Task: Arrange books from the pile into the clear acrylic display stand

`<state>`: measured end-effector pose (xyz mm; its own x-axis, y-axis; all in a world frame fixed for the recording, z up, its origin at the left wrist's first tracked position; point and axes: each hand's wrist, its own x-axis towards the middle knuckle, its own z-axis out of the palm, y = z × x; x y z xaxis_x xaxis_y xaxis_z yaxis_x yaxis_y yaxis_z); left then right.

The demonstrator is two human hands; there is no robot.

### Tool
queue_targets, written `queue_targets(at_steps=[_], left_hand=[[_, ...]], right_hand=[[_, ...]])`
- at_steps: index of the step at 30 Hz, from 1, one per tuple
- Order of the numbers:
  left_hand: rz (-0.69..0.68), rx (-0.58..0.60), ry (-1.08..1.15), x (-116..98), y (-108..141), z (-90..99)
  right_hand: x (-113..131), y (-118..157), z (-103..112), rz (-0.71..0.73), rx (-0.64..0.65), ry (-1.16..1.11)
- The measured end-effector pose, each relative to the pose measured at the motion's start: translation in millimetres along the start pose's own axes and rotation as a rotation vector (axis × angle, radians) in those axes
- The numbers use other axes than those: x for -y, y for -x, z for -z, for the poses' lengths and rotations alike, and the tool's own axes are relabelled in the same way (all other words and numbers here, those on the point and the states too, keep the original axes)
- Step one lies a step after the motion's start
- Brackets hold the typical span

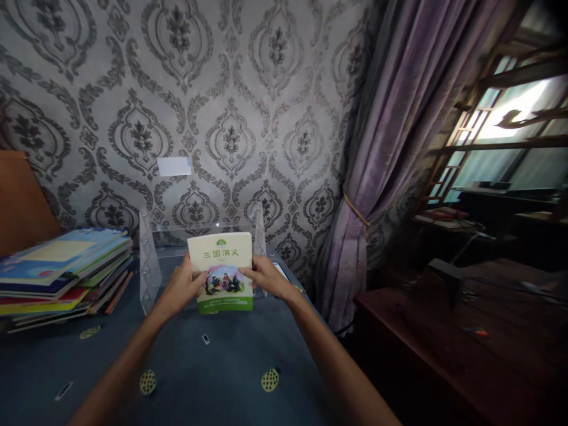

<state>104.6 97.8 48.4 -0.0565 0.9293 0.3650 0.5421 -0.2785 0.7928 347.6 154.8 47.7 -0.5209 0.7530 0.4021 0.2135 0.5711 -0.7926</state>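
Note:
A cream and green book (222,260) with a picture of several figures on its cover stands nearly upright, its front facing me. My left hand (184,285) grips its left edge, thumb on the cover. On the opposite edge my right hand (268,276) holds it the same way. Fingers behind the book are hidden. Just beyond it is a clear plastic rack (146,260) with upright side panels, partly covered by the book and my hands. I cannot tell whether the book touches the rack.
A leaning stack of books (66,272) lies at the left on the blue patterned tablecloth (222,378). Patterned wallpaper rises behind. A tied purple curtain (355,236) hangs at the right, beside a dark red wooden table (399,325). Behind my right hand lies a flat pale-screened object (280,271).

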Motion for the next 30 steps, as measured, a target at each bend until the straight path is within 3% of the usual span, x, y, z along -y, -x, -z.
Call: queue_targets(at_steps=[4,10,17,30], left_hand=[[0.048,0.032,-0.172,-2,4,-7.4],[-0.035,0.033,-0.238,6,19,-9.9],[-0.021,0.038,-0.281,13,19,-9.0],[0.058,0.107,-0.142,11,24,-9.0]], right_hand=[[6,-5,17,-0.083,0.132,-0.065],[14,-1,25,-0.072,0.228,0.034],[24,-2,27,-0.044,0.175,0.357],[35,5,38,-0.023,0.257,0.481]])
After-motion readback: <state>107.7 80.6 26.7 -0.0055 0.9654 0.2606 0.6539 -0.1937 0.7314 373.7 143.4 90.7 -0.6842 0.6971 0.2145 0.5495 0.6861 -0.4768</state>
